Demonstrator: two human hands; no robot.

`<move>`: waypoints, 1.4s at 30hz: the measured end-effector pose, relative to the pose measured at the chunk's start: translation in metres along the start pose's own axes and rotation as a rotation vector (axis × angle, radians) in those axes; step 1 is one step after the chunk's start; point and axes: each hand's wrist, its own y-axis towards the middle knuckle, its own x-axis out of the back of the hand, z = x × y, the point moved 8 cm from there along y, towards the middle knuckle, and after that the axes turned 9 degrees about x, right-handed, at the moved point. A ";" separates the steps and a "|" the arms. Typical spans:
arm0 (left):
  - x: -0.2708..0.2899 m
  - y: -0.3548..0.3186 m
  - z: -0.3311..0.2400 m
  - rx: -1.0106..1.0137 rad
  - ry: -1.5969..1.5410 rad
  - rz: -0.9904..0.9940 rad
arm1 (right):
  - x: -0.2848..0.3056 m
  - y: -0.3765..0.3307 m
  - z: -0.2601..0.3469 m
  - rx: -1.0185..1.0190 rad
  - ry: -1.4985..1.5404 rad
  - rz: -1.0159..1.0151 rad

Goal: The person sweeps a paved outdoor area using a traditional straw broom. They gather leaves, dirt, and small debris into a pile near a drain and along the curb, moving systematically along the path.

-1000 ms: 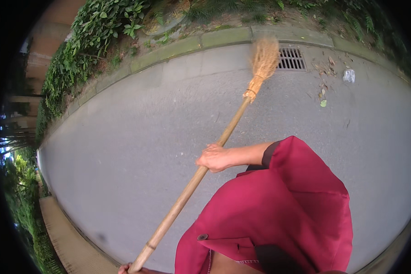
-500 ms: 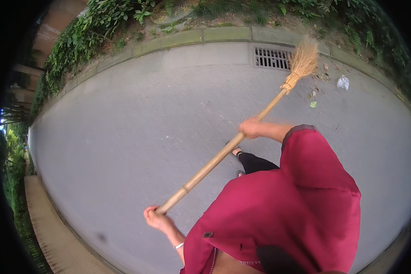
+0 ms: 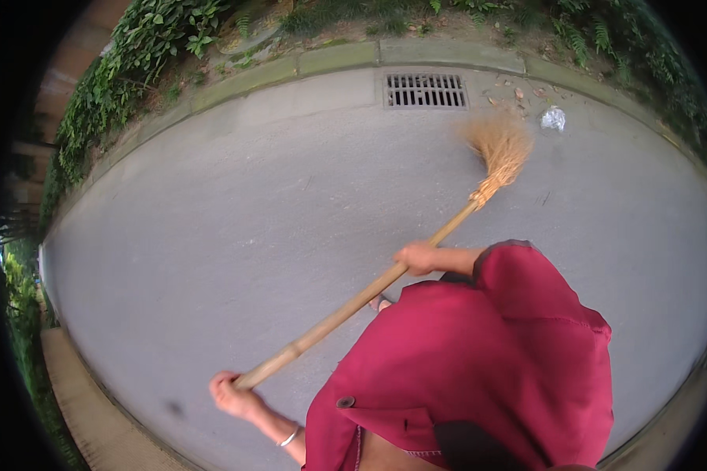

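Observation:
A straw broom with a long bamboo handle slants across in front of me, its bristles up and to the right. My left hand, with a bracelet on the wrist, is closed round the handle's top end at the lower left. Farther along the shaft, toward the bristles, my right hand grips it. The bristles are blurred and bent to the left, over the pavement below the drain grate. A crumpled silvery wrapper lies to their right, and dry leaves lie beyond them.
A stone kerb runs along the far side of the grey pavement, with soil and green plants behind it. At the lower left is a tan paved strip. My sandalled foot shows under the handle.
The broom head has swung nearer to me, from beside the grate to below it. Both hands have shifted left and down with the handle. The view has shifted too.

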 end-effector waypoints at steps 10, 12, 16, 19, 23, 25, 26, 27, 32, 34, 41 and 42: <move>0.001 -0.128 -0.053 -0.017 -0.105 -0.280 | 0.132 -0.084 -0.025 0.215 -0.169 -0.021; 0.057 -0.151 -0.112 -0.157 -0.211 -0.460 | 0.146 -0.072 0.022 0.508 -0.074 -0.172; 0.098 -0.203 -0.172 -0.902 0.594 -0.694 | 0.183 -0.068 0.056 0.678 -0.026 -0.338; 0.022 -0.215 -0.203 -0.630 0.258 -0.548 | 0.180 -0.059 -0.003 0.534 -0.077 -0.356; -0.139 -0.227 -0.149 -0.275 -0.050 -0.097 | 0.149 -0.105 -0.180 0.215 -0.114 -0.307; -0.178 -0.250 -0.109 -0.176 -0.099 0.046 | 0.149 -0.139 -0.231 0.043 -0.168 -0.166; -0.189 -0.259 -0.092 -0.106 -0.150 0.128 | 0.148 -0.154 -0.242 -0.003 -0.238 -0.124; -0.185 -0.265 -0.077 -0.049 -0.149 0.118 | 0.142 -0.165 -0.241 -0.009 -0.273 -0.088; -0.098 -0.294 -0.045 0.130 -0.195 -0.098 | 0.129 -0.215 -0.164 0.063 -0.323 0.069; -0.038 -0.312 -0.071 0.029 -0.147 -0.294 | 0.122 -0.218 -0.118 0.184 -0.272 0.048; 0.030 -0.406 -0.206 -0.702 0.555 -0.514 | 0.134 -0.234 -0.051 0.604 -0.104 -0.164; 0.025 -0.419 -0.214 -0.732 0.525 -0.529 | 0.137 -0.237 -0.058 0.607 -0.102 -0.165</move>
